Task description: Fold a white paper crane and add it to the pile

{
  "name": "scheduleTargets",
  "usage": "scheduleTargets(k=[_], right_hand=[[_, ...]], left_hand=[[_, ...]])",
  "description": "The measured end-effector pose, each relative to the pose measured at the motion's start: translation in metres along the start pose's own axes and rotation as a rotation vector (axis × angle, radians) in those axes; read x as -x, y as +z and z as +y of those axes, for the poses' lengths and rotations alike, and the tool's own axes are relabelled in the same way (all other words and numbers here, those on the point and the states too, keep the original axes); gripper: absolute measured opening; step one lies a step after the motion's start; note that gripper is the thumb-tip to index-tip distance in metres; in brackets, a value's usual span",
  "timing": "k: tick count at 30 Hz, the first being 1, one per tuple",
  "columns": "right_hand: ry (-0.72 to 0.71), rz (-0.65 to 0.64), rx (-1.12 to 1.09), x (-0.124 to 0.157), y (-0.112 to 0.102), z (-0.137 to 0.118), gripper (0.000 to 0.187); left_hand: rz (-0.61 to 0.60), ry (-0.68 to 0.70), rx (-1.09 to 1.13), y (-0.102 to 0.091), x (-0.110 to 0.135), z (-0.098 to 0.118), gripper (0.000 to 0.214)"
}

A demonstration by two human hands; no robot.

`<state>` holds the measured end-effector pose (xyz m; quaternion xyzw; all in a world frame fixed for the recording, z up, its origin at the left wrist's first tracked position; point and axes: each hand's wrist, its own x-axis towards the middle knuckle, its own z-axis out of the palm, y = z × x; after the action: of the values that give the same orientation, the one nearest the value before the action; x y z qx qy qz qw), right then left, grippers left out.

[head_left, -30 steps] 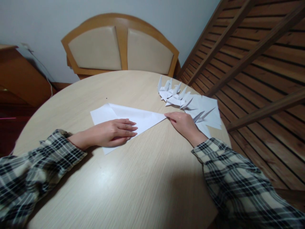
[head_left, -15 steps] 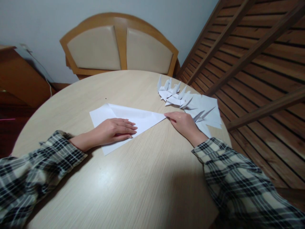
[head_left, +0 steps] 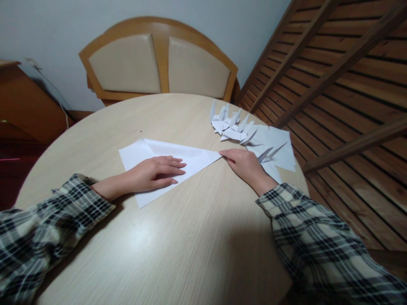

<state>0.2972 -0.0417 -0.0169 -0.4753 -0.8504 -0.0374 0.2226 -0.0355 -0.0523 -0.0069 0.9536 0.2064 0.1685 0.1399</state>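
Note:
A white sheet of paper point(head_left: 190, 159), folded to a long point on the right, lies on the pale wooden table point(head_left: 178, 245). My left hand point(head_left: 152, 173) rests flat on the paper, fingers stretched out and slightly apart. At the paper's right tip, my right hand point(head_left: 243, 163) is closed in a pinch, thumb and forefinger on the point. Behind the right hand stand several folded paper cranes point(head_left: 233, 132) in a cluster. Another folded paper piece with upright points point(head_left: 270, 154) is partly hidden by that hand.
White paper sheets point(head_left: 276, 142) lie at the table's right edge beside the cranes. A chair with cream back panels point(head_left: 127, 63) stands against the far side. Wooden slats point(head_left: 343, 84) rise on the right, and a brown cabinet point(head_left: 28, 103) is at the left.
The fingers of my left hand have slid slightly to the right on the paper and spread a little. My right hand stays at the paper's tip.

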Motion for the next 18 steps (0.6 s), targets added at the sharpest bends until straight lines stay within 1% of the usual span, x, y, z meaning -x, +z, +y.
scheduleTargets(k=[18], right_hand=[[-0.009,0.015,-0.027,0.0002,-0.0007,-0.0002,0.031]], left_hand=[[-0.014,0.017,-0.012,-0.0021,0.0001,-0.0002,0.038]])
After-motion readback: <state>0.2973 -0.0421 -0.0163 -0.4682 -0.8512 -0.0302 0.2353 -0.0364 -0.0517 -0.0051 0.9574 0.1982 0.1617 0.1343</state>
